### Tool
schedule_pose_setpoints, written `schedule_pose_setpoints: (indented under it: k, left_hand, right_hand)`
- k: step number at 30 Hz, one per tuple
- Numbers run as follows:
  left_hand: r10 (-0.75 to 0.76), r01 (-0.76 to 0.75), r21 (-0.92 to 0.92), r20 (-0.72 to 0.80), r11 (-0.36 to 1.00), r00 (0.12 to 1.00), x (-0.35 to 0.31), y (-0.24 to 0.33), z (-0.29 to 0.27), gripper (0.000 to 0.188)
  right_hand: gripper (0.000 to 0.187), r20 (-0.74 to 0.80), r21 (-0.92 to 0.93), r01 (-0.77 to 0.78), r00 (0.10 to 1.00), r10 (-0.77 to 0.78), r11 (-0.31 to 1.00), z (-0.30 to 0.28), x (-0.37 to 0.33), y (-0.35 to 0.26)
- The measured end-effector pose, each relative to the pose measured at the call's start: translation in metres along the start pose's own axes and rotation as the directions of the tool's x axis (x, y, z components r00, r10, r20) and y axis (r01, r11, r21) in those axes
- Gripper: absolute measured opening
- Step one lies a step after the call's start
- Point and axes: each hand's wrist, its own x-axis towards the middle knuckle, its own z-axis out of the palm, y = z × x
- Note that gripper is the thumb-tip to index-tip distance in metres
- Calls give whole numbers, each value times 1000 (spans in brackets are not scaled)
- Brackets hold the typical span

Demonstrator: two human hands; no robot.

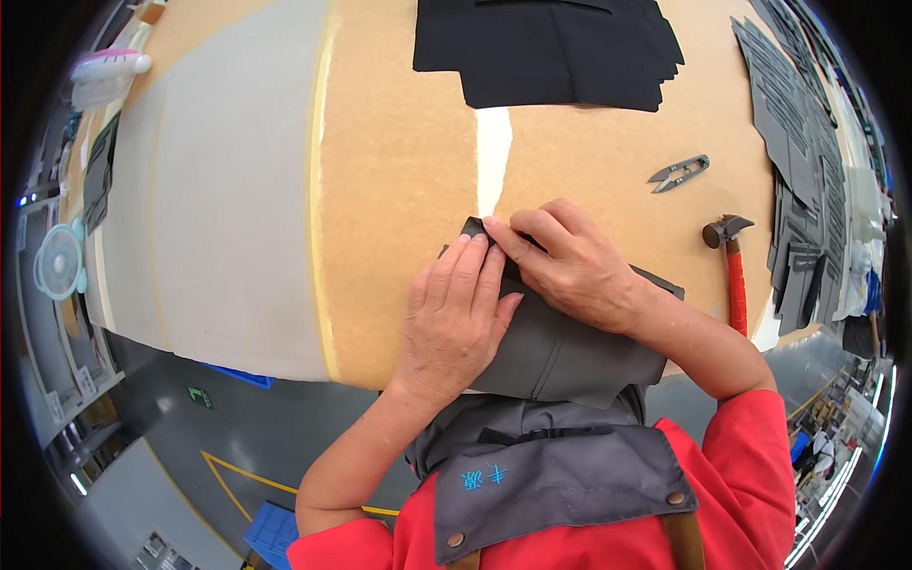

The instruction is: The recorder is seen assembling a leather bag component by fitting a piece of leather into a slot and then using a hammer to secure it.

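Observation:
A dark grey stitched fabric piece (578, 350) lies at the table's near edge and hangs a little over it, close to my apron. My left hand (458, 299) rests flat on its left part, fingers together and thumb spread to the side. With bent fingers, my right hand (570, 261) pinches the folded far corner of the same piece, right beside my left fingertips. Part of the fold is hidden under the fingers. Further off, a stack of black fabric pieces (551, 57) lies flat on the table.
Thread snips (680, 174) lie to the right, with a red-handled hammer (735, 271) nearer me. Piles of grey cut pieces (793, 142) line the right edge. A grey sheet (228, 190) covers the table's left part. A small fan (60, 261) stands far left.

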Motion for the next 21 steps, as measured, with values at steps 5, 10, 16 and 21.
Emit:
schedule_pose_setpoints:
  k: [5,10,16,21]
  left_hand:
    - [-22,22,-28,-19,999,1000,-3,-7,-1,52]
    - [-37,35,-27,-57,999,998,3,-15,-7,55]
    - [-115,115,23,26,993,993,14,-11,-12,54]
    - [-25,30,112,-47,993,999,14,-12,-6,47]
  right_hand:
    - [46,47,97,-23,999,19,995,6,14,-1]
    - [42,-72,275,-183,975,210,944,6,-4,12]
    - [39,-75,130,-72,994,83,989,5,-5,11]
    - [40,-49,80,-7,999,11,997,3,-10,12]
